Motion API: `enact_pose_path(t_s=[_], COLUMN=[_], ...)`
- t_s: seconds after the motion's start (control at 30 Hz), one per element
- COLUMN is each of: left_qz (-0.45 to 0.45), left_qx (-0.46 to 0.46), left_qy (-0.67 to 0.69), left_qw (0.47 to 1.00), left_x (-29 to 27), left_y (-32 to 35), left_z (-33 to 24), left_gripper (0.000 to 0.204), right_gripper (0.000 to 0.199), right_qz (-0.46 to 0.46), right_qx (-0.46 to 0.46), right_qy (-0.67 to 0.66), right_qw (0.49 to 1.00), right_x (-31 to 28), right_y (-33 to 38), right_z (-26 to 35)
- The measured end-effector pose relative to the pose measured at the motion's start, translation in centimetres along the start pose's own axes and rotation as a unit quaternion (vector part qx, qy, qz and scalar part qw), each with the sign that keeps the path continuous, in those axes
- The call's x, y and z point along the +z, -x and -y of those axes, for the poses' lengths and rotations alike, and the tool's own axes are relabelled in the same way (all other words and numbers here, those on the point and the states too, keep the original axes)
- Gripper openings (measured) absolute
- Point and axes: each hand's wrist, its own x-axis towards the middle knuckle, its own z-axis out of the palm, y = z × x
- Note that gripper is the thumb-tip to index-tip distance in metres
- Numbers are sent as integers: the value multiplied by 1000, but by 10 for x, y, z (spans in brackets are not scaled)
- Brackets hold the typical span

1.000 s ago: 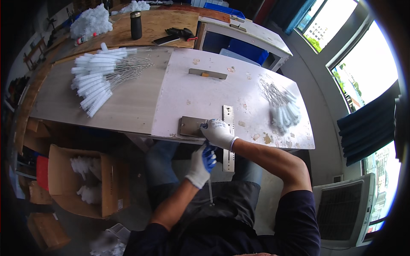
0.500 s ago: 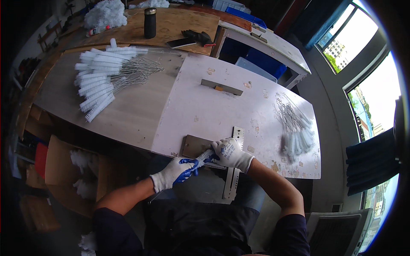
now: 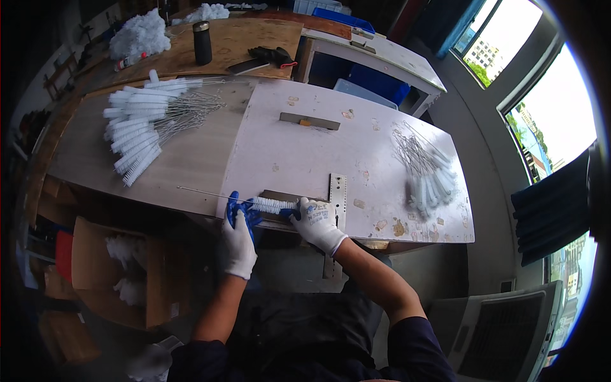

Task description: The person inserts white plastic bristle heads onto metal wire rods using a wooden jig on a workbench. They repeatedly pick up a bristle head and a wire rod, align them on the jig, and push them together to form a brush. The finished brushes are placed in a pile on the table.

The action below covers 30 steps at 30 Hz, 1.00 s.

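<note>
A white bristle brush [image 3: 270, 205] with a long thin wire handle lies level between my hands, at the near edge of the table [image 3: 254, 167]. My left hand [image 3: 240, 232], in a white glove with blue fingers, pinches it where the bristles meet the wire. The wire sticks out past that hand to the left. Gloved alike, my right hand [image 3: 316, 223] closes on the other end of the bristles and hides the tip. Just behind the brush is a flat metal block [image 3: 283, 195], partly covered. A perforated metal strip [image 3: 338, 191] runs beside my right hand and over the edge.
Many brushes are piled [image 3: 137, 124] at the left, and a second bundle [image 3: 429, 184] lies at the right. A metal bar [image 3: 312, 121] sits mid-table. Farther back are a black bottle [image 3: 202, 44] and dark gloves [image 3: 270, 55]. Below left stands a cardboard box [image 3: 95, 280].
Both hands have moved left and the brush has swung from slanted to nearly level, its wire now pointing left over the table. My left hand has turned upward. The whole view has shifted slightly.
</note>
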Motion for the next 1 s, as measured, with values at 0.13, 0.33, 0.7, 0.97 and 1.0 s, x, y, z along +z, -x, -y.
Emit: enact_pose_path(t_s=[0.13, 0.33, 0.7, 0.97, 1.0], left_qz=[0, -51, 157, 166, 156], left_qx=[-7, -104, -126, -53, 60], left_qy=[206, 132, -178, -163, -286], left_qw=[978, 985, 963, 971, 944], left_x=[37, 57, 168, 137, 111], left_y=[-48, -109, -107, -133, -160], left_z=[23, 34, 44, 43, 51], left_gripper=[36, 30, 25, 24, 24], right_gripper=[39, 33, 31, 45, 42], right_qz=[-15, -29, -130, -43, -71], right_qx=[15, -132, -195, -65, -62], right_qy=[-17, -50, -75, -53, -56], right_qw=[1000, 990, 969, 996, 994], right_x=[-10, 6, 31, 1, -1], right_y=[7, -4, 2, -20, -19], right_z=[0, -30, -53, -22, -14])
